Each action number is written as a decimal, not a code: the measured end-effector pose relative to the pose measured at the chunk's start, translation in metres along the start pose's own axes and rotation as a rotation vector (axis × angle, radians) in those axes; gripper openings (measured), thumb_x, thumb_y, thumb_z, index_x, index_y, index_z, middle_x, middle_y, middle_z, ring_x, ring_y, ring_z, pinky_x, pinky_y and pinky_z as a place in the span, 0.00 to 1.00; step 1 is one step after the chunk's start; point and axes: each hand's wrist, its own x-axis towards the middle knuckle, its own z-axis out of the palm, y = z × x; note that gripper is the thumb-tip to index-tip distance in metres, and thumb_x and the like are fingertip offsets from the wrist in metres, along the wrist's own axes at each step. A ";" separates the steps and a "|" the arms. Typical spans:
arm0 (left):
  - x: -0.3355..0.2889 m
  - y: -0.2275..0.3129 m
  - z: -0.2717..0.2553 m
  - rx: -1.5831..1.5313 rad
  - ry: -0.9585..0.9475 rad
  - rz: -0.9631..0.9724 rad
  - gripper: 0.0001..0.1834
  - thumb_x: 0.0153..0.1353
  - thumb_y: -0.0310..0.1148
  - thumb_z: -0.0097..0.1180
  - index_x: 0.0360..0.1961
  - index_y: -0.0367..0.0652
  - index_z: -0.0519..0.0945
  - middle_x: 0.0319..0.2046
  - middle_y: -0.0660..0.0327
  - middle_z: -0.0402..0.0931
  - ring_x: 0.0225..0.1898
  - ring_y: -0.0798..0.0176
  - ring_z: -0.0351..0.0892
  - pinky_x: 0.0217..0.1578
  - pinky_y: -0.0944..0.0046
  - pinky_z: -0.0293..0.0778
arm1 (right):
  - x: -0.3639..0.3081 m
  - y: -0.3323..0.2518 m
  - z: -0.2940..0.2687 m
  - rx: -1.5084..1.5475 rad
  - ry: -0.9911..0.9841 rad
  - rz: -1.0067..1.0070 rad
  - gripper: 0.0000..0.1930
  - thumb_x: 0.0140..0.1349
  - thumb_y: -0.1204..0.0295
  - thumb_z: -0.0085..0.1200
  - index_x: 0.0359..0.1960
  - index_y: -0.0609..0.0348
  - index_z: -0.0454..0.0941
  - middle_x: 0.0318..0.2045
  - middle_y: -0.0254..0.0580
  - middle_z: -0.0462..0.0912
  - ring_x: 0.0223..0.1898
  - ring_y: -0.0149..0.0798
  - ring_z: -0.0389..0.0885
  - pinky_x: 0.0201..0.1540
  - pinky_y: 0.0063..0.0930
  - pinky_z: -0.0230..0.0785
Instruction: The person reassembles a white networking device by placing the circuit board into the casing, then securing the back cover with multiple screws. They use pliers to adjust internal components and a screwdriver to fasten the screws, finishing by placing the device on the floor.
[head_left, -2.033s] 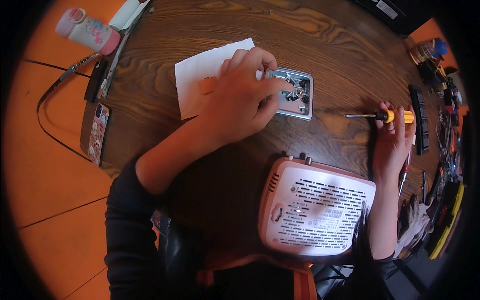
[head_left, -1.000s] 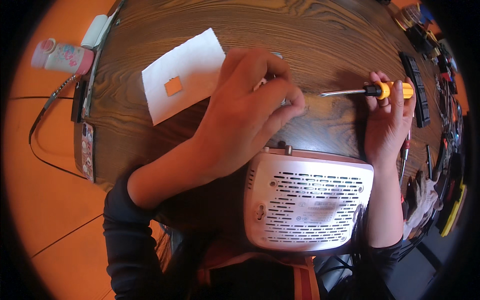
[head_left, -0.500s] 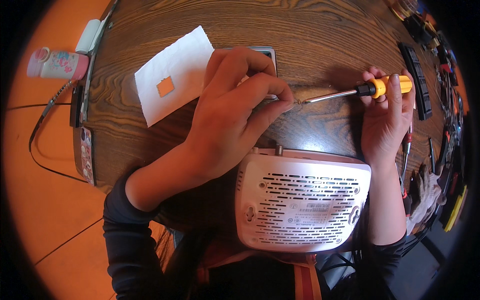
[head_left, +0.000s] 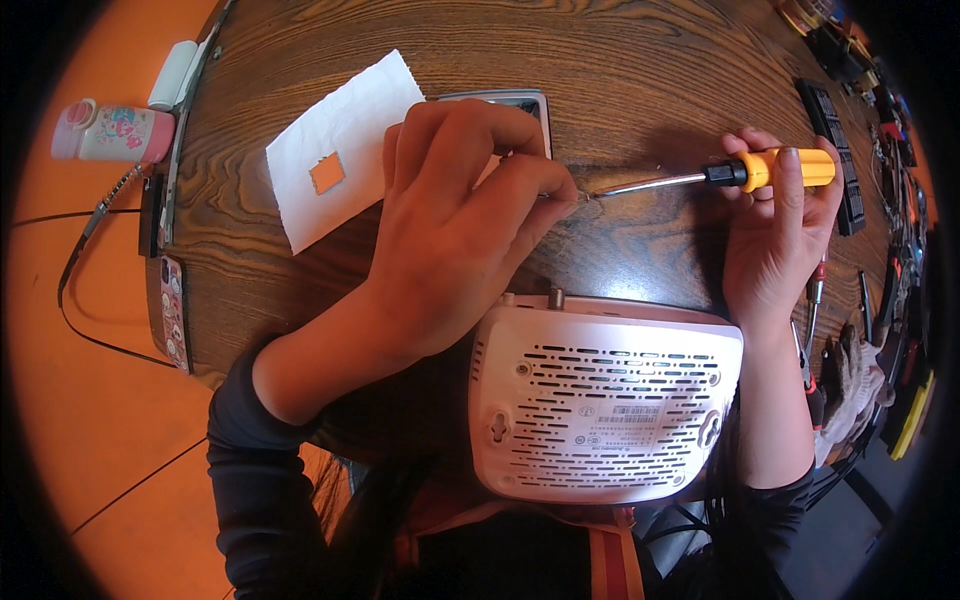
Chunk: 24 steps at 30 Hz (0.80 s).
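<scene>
Your right grip [head_left: 775,235] holds the screwdriver [head_left: 715,177] by its yellow handle. Its thin steel shaft lies nearly level, pointing left at your left grip's [head_left: 450,225] pinched fingertips [head_left: 560,195].

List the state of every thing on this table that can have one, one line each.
Screwdriver: held level in the right hand, tip at the left hand's fingertips.
White router: underside up, near table edge.
Metal tray: flat, mostly covered by the left hand.
White paper: flat, orange square on it.
Pink bottle: lying on its side.
</scene>
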 end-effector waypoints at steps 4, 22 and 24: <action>0.000 0.001 0.001 0.000 0.021 0.002 0.10 0.43 0.24 0.65 0.28 0.45 0.78 0.36 0.64 0.71 0.39 0.60 0.66 0.40 0.63 0.61 | 0.000 0.001 0.001 -0.025 -0.028 0.016 0.22 0.66 0.70 0.46 0.57 0.50 0.50 0.42 0.55 0.77 0.44 0.48 0.80 0.38 0.30 0.77; -0.003 0.018 -0.010 -1.391 -0.059 -0.818 0.06 0.65 0.26 0.45 0.39 0.34 0.72 0.41 0.56 0.68 0.33 0.68 0.73 0.34 0.74 0.69 | -0.001 0.002 -0.001 0.151 0.049 0.050 0.15 0.66 0.68 0.46 0.51 0.50 0.58 0.43 0.55 0.76 0.46 0.46 0.79 0.38 0.27 0.80; -0.002 0.022 -0.012 -1.490 -0.114 -0.920 0.08 0.67 0.28 0.44 0.40 0.34 0.72 0.38 0.55 0.70 0.32 0.70 0.73 0.34 0.74 0.69 | -0.002 0.002 -0.002 0.196 0.017 0.059 0.15 0.66 0.68 0.46 0.51 0.50 0.58 0.44 0.55 0.76 0.46 0.46 0.79 0.38 0.27 0.80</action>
